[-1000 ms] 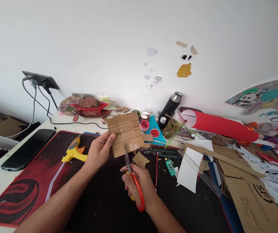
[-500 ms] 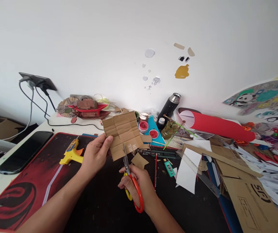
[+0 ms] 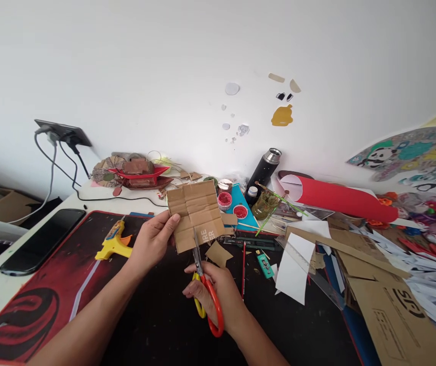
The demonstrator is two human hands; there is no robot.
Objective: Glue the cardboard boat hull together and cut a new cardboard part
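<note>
Here, the left hand point(image 3: 153, 241) gripped the creased brown cardboard square point(image 3: 196, 215) above the near mat, while the right hand point(image 3: 218, 295) closed around the red-handled scissors point(image 3: 205, 290). Blades entered its near edge. Cutting well likely required holding the cardboard steady.

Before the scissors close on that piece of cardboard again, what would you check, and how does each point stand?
1. Left hand holds the cardboard piece by its left edge: ok.
2. Left fingers clear of the blades: ok.
3. Scissors held in the right hand: ok.
4. Blades meet the cardboard's lower edge: ok.
5. A marked cutting line to follow: cannot tell.
6. Glue gun lies apart on the mat: ok.
</note>
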